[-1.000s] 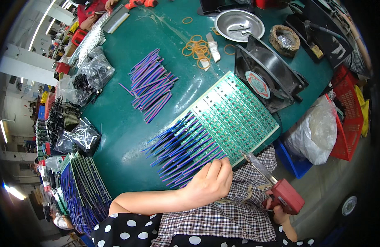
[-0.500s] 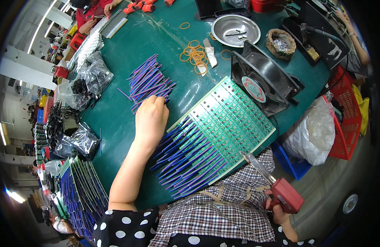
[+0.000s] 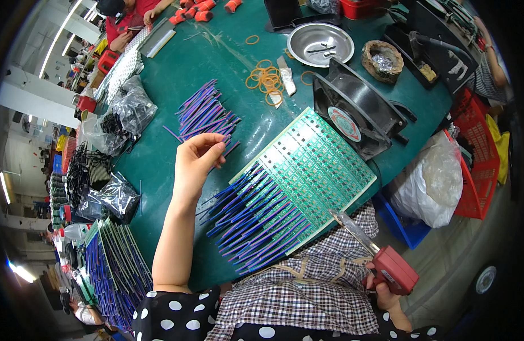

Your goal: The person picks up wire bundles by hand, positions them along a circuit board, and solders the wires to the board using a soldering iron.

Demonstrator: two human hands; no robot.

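- My left hand point(image 3: 195, 165) is stretched out over the green desk point(image 3: 177, 74). Its fingers are pressed together in a pinch on the end of a thin purple wire point(image 3: 216, 149).
- That wire sits at the near edge of the loose pile of purple wires point(image 3: 204, 111), which lies at about 11 o'clock from the board.
- My right hand point(image 3: 382, 287) is low at 5 o'clock, wrapped tight around the red soldering gun point(image 3: 394, 269). The gun's tip point(image 3: 344, 220) points up toward the near right corner of the board and looks close to it.
- The green circuit board point(image 3: 316, 165) lies in the middle, tilted, right in front of me.
- I think the work is partly done. Many purple and blue wires point(image 3: 253, 219) already stick out in a row from the board's near left edge, at 7 o'clock.
- Lots of the board is bare green with no wires yet, and the loose pile is big, so plenty is left.
- A stack of boards with wires point(image 3: 111, 267) stands at 8 o'clock by my elbow. They look finished to me.
- A black fan point(image 3: 356, 116) sits at 2 o'clock, and orange rubber bands point(image 3: 265, 79) lie at 12 o'clock.
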